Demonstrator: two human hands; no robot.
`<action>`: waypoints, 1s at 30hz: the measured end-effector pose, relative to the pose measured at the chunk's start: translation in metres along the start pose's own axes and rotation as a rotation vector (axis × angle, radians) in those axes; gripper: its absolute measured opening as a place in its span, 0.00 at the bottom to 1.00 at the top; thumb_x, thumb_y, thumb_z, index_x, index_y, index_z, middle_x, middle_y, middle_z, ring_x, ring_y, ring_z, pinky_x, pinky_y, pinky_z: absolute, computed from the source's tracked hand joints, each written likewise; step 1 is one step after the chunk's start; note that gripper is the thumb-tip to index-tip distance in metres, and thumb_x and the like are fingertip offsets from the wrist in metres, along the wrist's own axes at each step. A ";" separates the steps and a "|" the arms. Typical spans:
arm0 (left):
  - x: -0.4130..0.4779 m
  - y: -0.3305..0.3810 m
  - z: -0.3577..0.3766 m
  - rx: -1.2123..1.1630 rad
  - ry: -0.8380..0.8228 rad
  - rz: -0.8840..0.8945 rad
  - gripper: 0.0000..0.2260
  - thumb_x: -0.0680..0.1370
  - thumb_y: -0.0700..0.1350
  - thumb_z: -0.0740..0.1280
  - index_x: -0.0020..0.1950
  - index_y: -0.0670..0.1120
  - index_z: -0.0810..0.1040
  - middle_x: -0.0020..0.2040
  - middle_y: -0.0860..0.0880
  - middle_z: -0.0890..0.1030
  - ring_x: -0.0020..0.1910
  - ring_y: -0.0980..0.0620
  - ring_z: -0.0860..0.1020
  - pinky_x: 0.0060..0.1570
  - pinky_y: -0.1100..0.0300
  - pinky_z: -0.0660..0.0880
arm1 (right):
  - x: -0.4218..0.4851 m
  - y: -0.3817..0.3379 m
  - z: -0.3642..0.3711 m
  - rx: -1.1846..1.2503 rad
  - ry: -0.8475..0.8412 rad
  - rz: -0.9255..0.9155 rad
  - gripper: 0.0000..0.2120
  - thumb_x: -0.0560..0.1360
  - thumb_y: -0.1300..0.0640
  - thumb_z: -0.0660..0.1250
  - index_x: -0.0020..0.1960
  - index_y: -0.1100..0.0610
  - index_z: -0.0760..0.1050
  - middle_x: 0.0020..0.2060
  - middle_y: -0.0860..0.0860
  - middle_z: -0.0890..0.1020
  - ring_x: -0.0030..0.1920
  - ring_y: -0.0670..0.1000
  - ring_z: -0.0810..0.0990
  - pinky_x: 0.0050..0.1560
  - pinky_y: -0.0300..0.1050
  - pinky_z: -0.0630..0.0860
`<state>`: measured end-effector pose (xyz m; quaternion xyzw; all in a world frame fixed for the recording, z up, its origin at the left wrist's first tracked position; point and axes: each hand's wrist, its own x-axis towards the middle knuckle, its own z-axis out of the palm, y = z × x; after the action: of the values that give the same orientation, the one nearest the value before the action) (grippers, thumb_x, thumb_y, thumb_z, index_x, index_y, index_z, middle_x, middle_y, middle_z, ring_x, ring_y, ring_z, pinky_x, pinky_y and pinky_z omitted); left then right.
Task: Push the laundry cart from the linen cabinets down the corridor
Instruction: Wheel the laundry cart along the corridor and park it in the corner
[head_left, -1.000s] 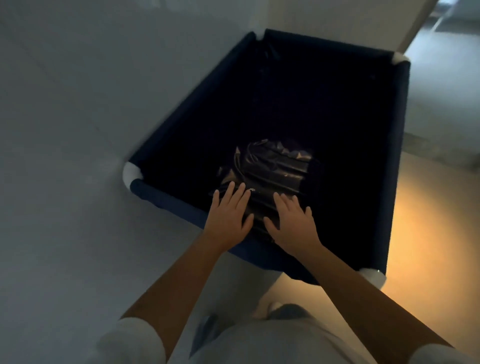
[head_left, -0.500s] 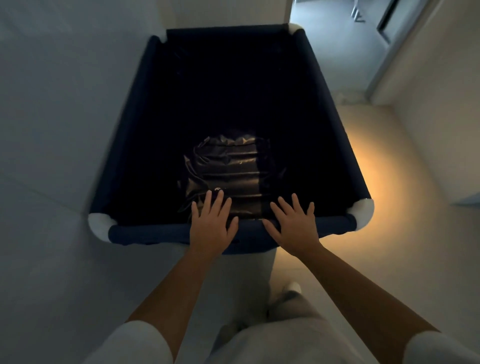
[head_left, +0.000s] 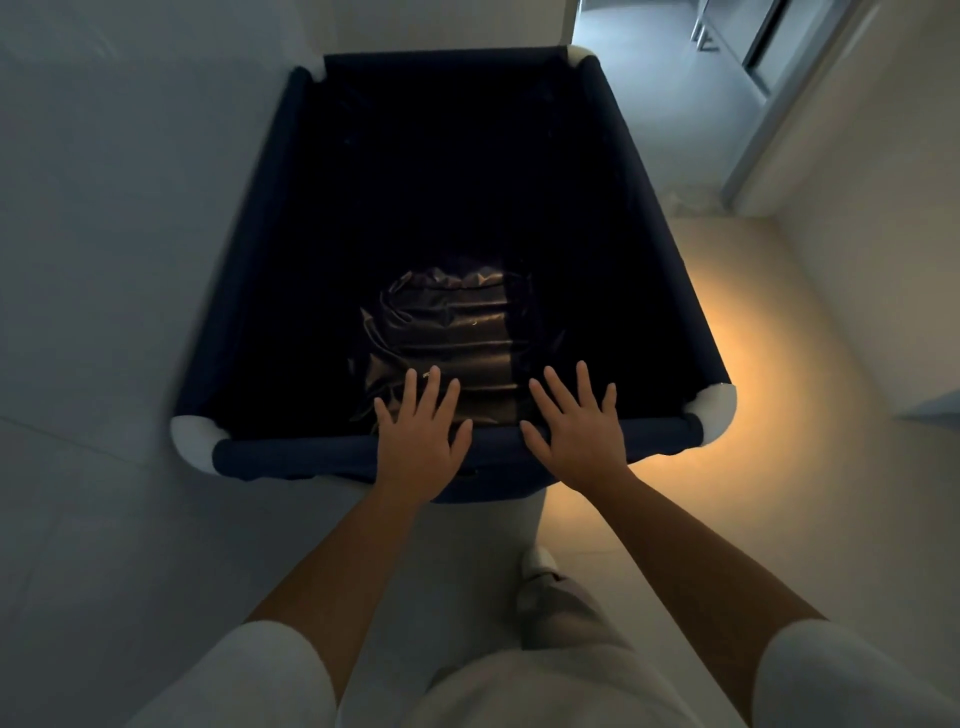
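Observation:
The laundry cart (head_left: 291, 454) is a deep dark-blue fabric bin with white rounded corners, filling the middle of the view. A shiny dark plastic bag (head_left: 441, 332) lies at its bottom near my side. My left hand (head_left: 421, 441) and my right hand (head_left: 576, 431) rest palm-down on the cart's near rim, side by side, with fingers spread and pointing forward over the edge. Neither hand curls around the rim.
A pale wall runs close along the cart's left side. On the right, a wall (head_left: 883, 208) and a door frame (head_left: 779, 114) border the lit floor (head_left: 727, 467). The corridor opens ahead at the upper right (head_left: 649, 62). My foot (head_left: 540, 571) is behind the cart.
The cart has swung from a diagonal heading to pointing straight ahead, and more of the opening at the upper right has come into view. Both hands stayed flat on the near rim.

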<state>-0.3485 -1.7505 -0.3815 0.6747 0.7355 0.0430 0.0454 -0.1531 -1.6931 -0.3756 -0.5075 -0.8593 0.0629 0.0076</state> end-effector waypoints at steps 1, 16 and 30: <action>0.008 -0.001 0.000 0.006 -0.006 -0.003 0.24 0.79 0.54 0.56 0.73 0.47 0.61 0.74 0.43 0.61 0.73 0.39 0.56 0.63 0.31 0.57 | 0.007 0.002 -0.001 0.002 0.000 -0.003 0.29 0.77 0.40 0.50 0.72 0.55 0.60 0.72 0.56 0.63 0.73 0.65 0.52 0.67 0.69 0.51; 0.135 -0.030 0.000 0.051 -0.066 -0.063 0.27 0.78 0.59 0.49 0.75 0.52 0.50 0.77 0.48 0.51 0.75 0.41 0.47 0.64 0.30 0.51 | 0.137 0.036 -0.003 -0.012 -0.052 -0.127 0.30 0.76 0.37 0.45 0.74 0.50 0.55 0.74 0.52 0.60 0.74 0.62 0.48 0.69 0.68 0.49; 0.236 -0.052 -0.005 0.019 -0.029 -0.032 0.25 0.79 0.57 0.52 0.74 0.51 0.55 0.76 0.46 0.57 0.74 0.40 0.49 0.64 0.30 0.53 | 0.241 0.054 -0.012 -0.069 -0.101 -0.111 0.33 0.74 0.34 0.40 0.75 0.48 0.50 0.75 0.50 0.54 0.74 0.59 0.42 0.70 0.66 0.43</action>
<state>-0.4207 -1.5202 -0.3848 0.6638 0.7458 0.0255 0.0505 -0.2220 -1.4556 -0.3819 -0.4552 -0.8871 0.0582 -0.0498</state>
